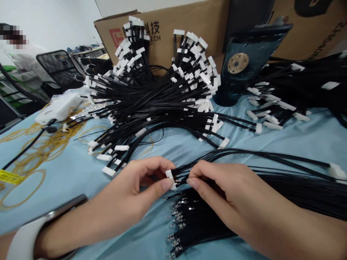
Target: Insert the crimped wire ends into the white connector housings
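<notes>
My left hand (135, 196) pinches a small white connector housing (170, 178) between thumb and fingers. My right hand (222, 195) pinches thin black wires (195, 168) right at that connector, fingertips almost touching the left thumb. Under my right hand lies a bundle of loose black wires with bare metal terminals (179, 216). Long black wires (271, 157) run off to the right to another white connector (337, 170).
A big heap of finished black wires with white connectors (159, 90) lies behind. Yellow rubber bands (40, 144) and a white device (59, 106) lie at left. A dark bottle (244, 65), cardboard boxes (168, 32) and more cables (292, 94) stand at the back. Light blue cloth (298, 133) covers the table.
</notes>
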Demonstrator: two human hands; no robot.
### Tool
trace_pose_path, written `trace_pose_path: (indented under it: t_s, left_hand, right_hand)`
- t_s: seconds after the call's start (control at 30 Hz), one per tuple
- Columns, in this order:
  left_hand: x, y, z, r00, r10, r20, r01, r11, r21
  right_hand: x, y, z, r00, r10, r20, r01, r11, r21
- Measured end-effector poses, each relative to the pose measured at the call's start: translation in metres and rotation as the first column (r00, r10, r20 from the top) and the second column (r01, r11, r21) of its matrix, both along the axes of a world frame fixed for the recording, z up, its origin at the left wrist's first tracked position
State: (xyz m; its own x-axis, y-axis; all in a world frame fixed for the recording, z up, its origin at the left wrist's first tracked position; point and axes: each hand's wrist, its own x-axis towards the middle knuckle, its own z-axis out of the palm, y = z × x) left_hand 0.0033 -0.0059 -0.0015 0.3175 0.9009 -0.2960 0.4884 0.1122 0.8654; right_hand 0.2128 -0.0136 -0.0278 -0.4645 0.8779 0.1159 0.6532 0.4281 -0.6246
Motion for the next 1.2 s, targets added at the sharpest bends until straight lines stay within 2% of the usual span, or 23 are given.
trace_pose_path:
  t_s: [0.4, 0.7, 0.93, 1.2]
  left_hand:
    - [0.0007, 0.0043, -0.0001, 1.000, -0.019, 0.015, 0.019, 1.000, 0.000]
    - [-0.0012, 0.0026, -0.0043, 0.999, -0.001, 0.037, -0.001, 1.000, 0.031]
    - [0.0013, 0.0030, 0.0004, 1.000, 0.013, -0.020, -0.012, 0.999, 0.033]
    - [0.0023, 0.0014, -0.0002, 0.999, 0.036, -0.030, -0.036, 0.999, 0.000]
  right_hand:
    - [0.0004, 0.0029, -0.0006, 0.996, 0.033, -0.077, -0.032, 0.999, 0.012]
    - [-0.0020, 0.0012, 0.0003, 0.999, 0.012, -0.051, -0.011, 1.000, 0.007]
    - [-0.0019, 0.0031, 0.0042, 0.999, 0.012, -0.043, -0.013, 0.999, -0.035]
    - [-0.0041, 0.0012, -0.0004, 0.999, 0.043, -0.005, -0.042, 0.998, 0.052]
